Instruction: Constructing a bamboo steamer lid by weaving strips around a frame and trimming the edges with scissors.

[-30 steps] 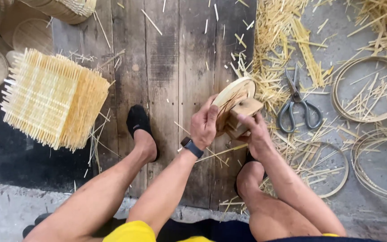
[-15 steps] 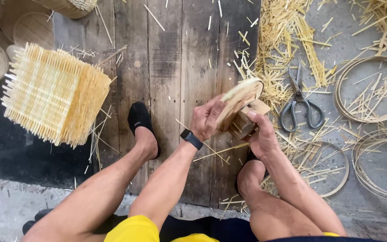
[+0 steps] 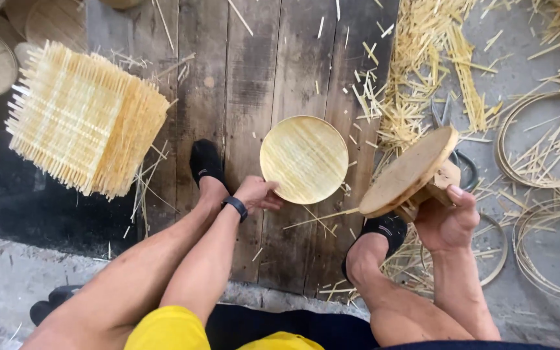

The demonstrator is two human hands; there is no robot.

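the round woven bamboo disc [image 3: 304, 159] lies flat on the dark wooden boards [image 3: 247, 84], between the person's two feet. the left hand [image 3: 256, 193] rests at its lower left rim, fingers curled loosely against the edge, touching rather than gripping it. the right hand [image 3: 447, 220] is closed around the block handle of a round wooden form [image 3: 409, 172], held tilted and clear of the disc. the step looks like separating disc from form, with the disc just set down. any further handling of the disc calls for a firmer pinch on that thin rim. a stack of woven bamboo mats [image 3: 82, 120] sits to the left; bamboo hoops [image 3: 542, 139] and loose bamboo splints [image 3: 422, 71] lie to the right.
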